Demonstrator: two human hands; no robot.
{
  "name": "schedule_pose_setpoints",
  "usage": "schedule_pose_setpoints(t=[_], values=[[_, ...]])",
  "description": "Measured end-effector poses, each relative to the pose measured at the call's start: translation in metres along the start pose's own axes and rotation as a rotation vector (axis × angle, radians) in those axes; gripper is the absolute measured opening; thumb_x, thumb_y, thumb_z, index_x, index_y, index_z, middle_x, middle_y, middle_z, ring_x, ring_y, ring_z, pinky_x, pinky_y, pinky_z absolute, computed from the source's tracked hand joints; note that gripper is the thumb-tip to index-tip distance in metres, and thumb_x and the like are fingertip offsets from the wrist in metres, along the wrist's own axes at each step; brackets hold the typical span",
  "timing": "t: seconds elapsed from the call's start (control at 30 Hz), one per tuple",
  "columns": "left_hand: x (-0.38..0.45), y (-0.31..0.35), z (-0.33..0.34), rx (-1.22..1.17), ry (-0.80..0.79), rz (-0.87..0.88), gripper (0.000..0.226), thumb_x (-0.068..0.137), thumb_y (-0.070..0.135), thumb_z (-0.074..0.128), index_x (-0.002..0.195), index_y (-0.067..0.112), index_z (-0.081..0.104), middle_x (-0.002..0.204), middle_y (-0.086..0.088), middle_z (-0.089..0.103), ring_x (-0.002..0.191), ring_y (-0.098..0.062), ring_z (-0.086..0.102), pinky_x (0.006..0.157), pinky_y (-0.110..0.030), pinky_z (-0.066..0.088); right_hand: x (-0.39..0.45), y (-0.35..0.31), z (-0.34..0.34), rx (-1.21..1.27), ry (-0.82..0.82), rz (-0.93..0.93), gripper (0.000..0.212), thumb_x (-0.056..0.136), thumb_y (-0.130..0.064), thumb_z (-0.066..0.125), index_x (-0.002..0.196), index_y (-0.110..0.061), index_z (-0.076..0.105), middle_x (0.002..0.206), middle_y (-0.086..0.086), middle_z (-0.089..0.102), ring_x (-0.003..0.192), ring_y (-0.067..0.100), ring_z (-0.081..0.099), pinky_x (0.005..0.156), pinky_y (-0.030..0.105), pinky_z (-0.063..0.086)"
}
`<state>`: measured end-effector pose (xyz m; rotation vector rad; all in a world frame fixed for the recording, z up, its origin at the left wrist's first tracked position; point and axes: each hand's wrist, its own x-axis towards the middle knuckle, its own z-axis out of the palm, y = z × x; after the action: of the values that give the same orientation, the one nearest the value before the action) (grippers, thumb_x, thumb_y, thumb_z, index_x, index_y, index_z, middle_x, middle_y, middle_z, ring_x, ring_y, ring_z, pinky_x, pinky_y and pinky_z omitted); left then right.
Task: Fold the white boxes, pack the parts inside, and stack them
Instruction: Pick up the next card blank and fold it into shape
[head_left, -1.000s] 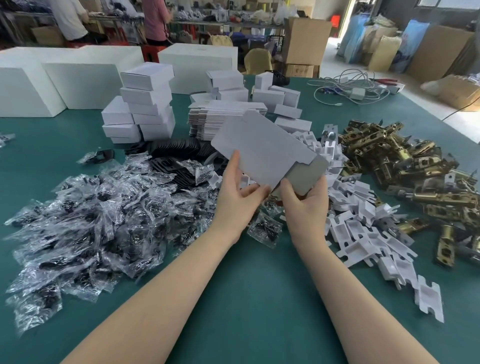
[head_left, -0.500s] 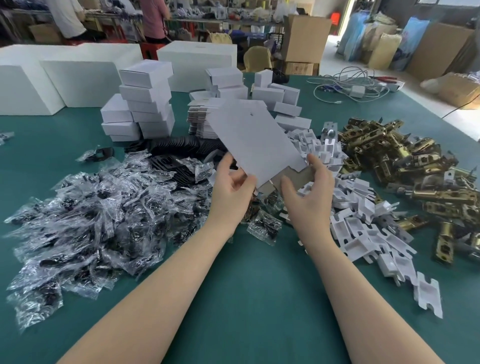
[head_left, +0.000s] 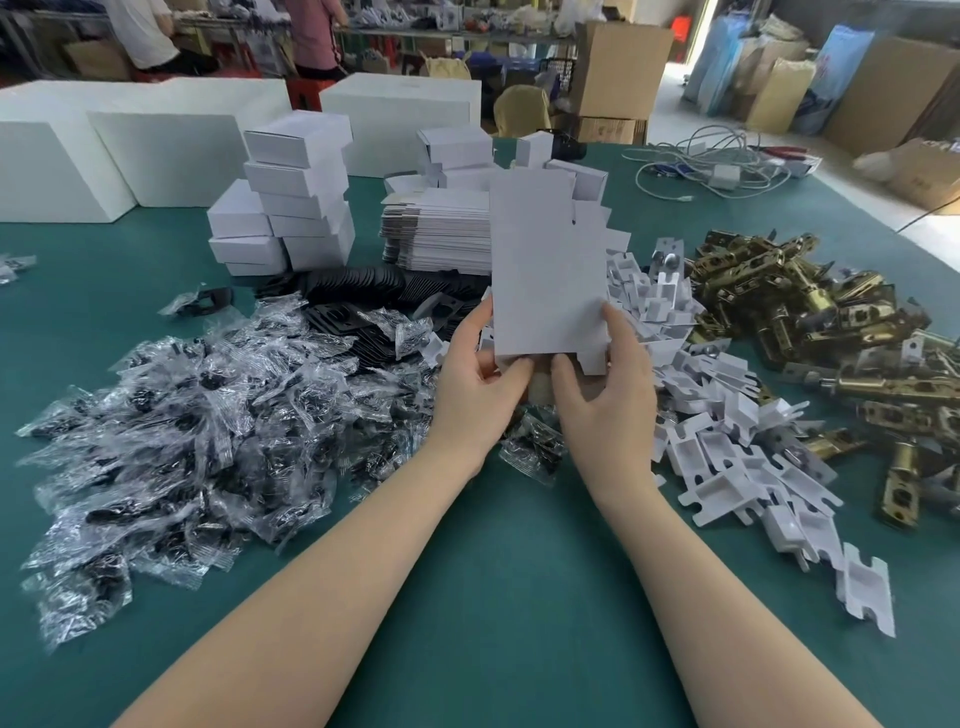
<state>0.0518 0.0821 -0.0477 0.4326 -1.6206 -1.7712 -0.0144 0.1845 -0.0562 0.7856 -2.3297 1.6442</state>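
Item: bagged parts, heaped on the green table at your left. Leave them until a box stands formed.

Item: folded white boxes, stacked beyond the bags; flat blanks piled just beside them.

Item: left hand. Thumb and fingers pinch the lower left edge of the box blank, which you hold upright above the table, between both hands.

Item: right hand. Fingers curl round the blank's lower right edge, thumb beneath. Squeeze both edges inward so the sleeve pops square, then tuck the bottom flaps along their creases.

Item: white inserts and brass latches, at right, well within reach for packing.
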Motion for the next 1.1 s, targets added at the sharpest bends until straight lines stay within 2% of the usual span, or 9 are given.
schedule_pose_setpoints(t=[0.1,0.2,0.3,0.4,0.53,0.7,0.8,0.93,1.1], values=[[-0.002,0.001,0.002,0.022,0.018,0.007,0.058,0.090,-0.002,0.062,0.141,0.023,0.046,0.092,0.005,0.074,0.086,-0.005,0.070,0.075,-0.022,0.057,-0.001,-0.001,0.000,-0.137,0.024,-0.069,0.055,0.095,-0.031,0.058,0.147,-0.023,0.041,0.137,0.002,0.054,0.109,-0.002,0.043,0.078,0.002,0.035],[-0.004,-0.001,0.004,0.057,0.110,0.032,0.044,0.094,0.007,0.059,0.133,0.026,0.049,0.107,0.015,0.066,0.091,0.008,0.064,0.072,-0.010,0.049,-0.003,-0.005,-0.001,-0.402,0.101,-0.244,0.044,0.094,-0.029,0.058,0.134,-0.012,0.058,0.104,0.009,0.072,0.082,0.027,0.066,0.067,0.033,0.047],[-0.004,-0.002,0.002,0.126,0.173,0.088,0.041,0.097,0.012,0.056,0.135,0.022,0.046,0.114,0.023,0.057,0.095,0.017,0.056,0.074,-0.004,0.044,-0.005,-0.011,0.003,-0.507,0.099,-0.339,0.037,0.089,-0.024,0.062,0.121,-0.007,0.067,0.063,0.005,0.068,0.048,0.029,0.058,0.053,0.027,0.036],[-0.002,-0.002,0.000,0.253,0.120,0.133,0.059,0.097,0.001,0.048,0.151,0.022,0.035,0.127,0.040,0.039,0.108,0.035,0.036,0.088,0.006,0.031,-0.006,-0.013,0.004,-0.531,0.070,-0.317,0.039,0.087,-0.018,0.064,0.124,-0.006,0.066,0.050,0.001,0.058,0.038,0.023,0.037,0.050,0.021,0.023],[-0.003,-0.001,0.000,0.310,0.068,0.155,0.065,0.093,-0.005,0.045,0.152,0.020,0.037,0.141,0.028,0.044,0.117,0.029,0.036,0.093,0.004,0.031,-0.005,-0.009,0.002,-0.509,-0.081,-0.118,0.051,0.092,-0.027,0.051,0.142,-0.018,0.048,0.072,-0.001,0.062,0.052,0.017,0.044,0.046,0.022,0.023],[-0.009,-0.003,0.005,0.288,0.058,0.146,0.061,0.092,-0.003,0.051,0.148,0.021,0.042,0.124,0.030,0.054,0.106,0.021,0.052,0.081,0.001,0.038,-0.002,-0.004,0.000,-0.333,-0.088,-0.002,0.054,0.092,-0.022,0.050,0.146,-0.024,0.040,0.121,0.004,0.062,0.089,0.020,0.056,0.065,0.030,0.032],[-0.011,-0.006,0.006,0.336,0.087,0.136,0.057,0.093,0.004,0.055,0.143,0.026,0.037,0.102,0.034,0.060,0.090,0.010,0.059,0.070,-0.006,0.044,-0.002,-0.004,-0.002,-0.293,-0.047,-0.011,0.054,0.090,-0.013,0.052,0.143,-0.021,0.046,0.109,0.006,0.067,0.085,0.023,0.059,0.066,0.029,0.034],[-0.011,-0.007,0.004,0.427,-0.007,0.119,0.079,0.091,-0.008,0.041,0.157,0.028,0.015,0.117,0.047,0.034,0.099,0.033,0.040,0.075,0.007,0.033,-0.002,-0.007,0.000,-0.187,0.015,-0.030,0.053,0.090,-0.008,0.051,0.142,-0.017,0.051,0.082,-0.007,0.058,0.070,0.017,0.055,0.060,0.025,0.036],[-0.009,-0.008,0.002,0.542,-0.104,0.083,0.084,0.091,-0.007,0.036,0.157,0.034,0.006,0.138,0.007,0.042,0.114,0.004,0.044,0.090,-0.004,0.037,-0.001,-0.003,-0.001,0.022,-0.010,0.027,0.052,0.092,-0.015,0.047,0.144,-0.023,0.048,0.080,-0.023,0.060,0.062,0.003,0.054,0.051,0.012,0.039]])
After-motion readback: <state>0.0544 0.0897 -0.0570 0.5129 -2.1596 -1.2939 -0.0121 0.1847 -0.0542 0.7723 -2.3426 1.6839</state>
